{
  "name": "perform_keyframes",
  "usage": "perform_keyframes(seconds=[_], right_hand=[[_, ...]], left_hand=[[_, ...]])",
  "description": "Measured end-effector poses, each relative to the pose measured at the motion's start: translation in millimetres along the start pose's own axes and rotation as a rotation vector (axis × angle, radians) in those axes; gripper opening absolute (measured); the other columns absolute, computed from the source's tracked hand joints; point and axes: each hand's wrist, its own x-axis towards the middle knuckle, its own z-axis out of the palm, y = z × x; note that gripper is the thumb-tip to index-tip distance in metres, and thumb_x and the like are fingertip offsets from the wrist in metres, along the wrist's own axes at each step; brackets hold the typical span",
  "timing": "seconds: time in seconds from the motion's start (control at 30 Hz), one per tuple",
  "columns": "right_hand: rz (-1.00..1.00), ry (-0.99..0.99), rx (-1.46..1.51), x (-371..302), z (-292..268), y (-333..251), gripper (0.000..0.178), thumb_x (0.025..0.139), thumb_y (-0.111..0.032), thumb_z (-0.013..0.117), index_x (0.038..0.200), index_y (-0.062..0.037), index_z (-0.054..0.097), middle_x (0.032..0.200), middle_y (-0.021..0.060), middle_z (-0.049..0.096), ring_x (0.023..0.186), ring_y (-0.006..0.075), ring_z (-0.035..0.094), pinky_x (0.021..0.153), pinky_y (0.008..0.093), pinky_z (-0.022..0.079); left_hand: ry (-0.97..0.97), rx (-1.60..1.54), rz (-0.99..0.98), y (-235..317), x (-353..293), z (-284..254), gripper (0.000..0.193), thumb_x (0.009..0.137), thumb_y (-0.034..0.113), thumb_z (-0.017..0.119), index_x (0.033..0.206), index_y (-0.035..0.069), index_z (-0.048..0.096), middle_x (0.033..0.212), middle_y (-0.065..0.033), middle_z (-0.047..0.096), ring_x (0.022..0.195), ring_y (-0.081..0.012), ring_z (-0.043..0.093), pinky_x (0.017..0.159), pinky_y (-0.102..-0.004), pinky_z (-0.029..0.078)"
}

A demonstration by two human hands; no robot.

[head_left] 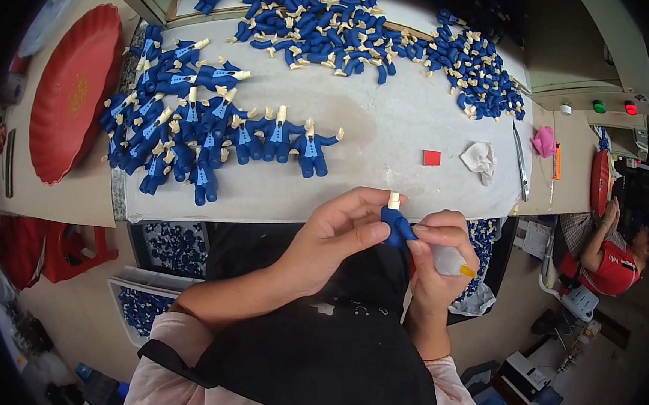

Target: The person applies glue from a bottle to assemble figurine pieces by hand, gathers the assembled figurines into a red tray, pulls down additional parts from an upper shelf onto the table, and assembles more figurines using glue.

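Above the near edge of the worktable, my left hand [341, 230] pinches a blue doll body [395, 221] with a cream neck peg pointing up. The thumb and index finger of my right hand [442, 260] close on the body's blue arm piece at its right side. Tucked in that same right hand is a small translucent squeeze bottle [448, 261] with a yellow tip pointing right. Several blue doll bodies with cream hands and light-blue fronts [207, 130] lie grouped on the table to the left. Whether the held arm piece is attached cannot be seen.
Piles of loose blue arms [314, 25] cover the far side. A red block [431, 158], a crumpled white cloth [479, 161] and metal tweezers [521, 162] lie to the right. A red scalloped tray [76, 95] stands left. Crates of parts [144, 312] sit below; another person [609, 249] is far right.
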Motion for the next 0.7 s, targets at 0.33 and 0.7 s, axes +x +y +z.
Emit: perform_keyframes(seconds=[0.33, 0.7], right_hand=[[-0.226, -0.026, -0.254, 3.9, 0.2, 0.7, 0.021, 0.06, 0.006, 0.068, 0.078, -0.0023, 0.061, 0.075, 0.009, 0.054, 0.062, 0.017, 0.053, 0.052, 0.0232, 0.042], [-0.404, -0.123, -0.397, 8.2, -9.3, 1.7, 0.028, 0.055, 0.007, 0.067, 0.081, -0.0022, 0.062, 0.07, 0.0075, 0.055, 0.056, 0.0169, 0.05, 0.047, 0.0236, 0.039]], left_hand=[[0.004, 0.032, -0.002, -0.4, 0.6, -1.0, 0.028, 0.084, 0.007, 0.049, 0.111, 0.001, 0.044, 0.101, -0.0057, 0.052, 0.094, -0.0102, 0.049, 0.084, -0.0233, 0.037], [0.022, 0.169, 0.065, 1.0, 0.3, 2.3, 0.031, 0.082, 0.005, 0.05, 0.112, -0.002, 0.045, 0.096, -0.0065, 0.055, 0.088, -0.01, 0.051, 0.079, -0.0221, 0.039]])
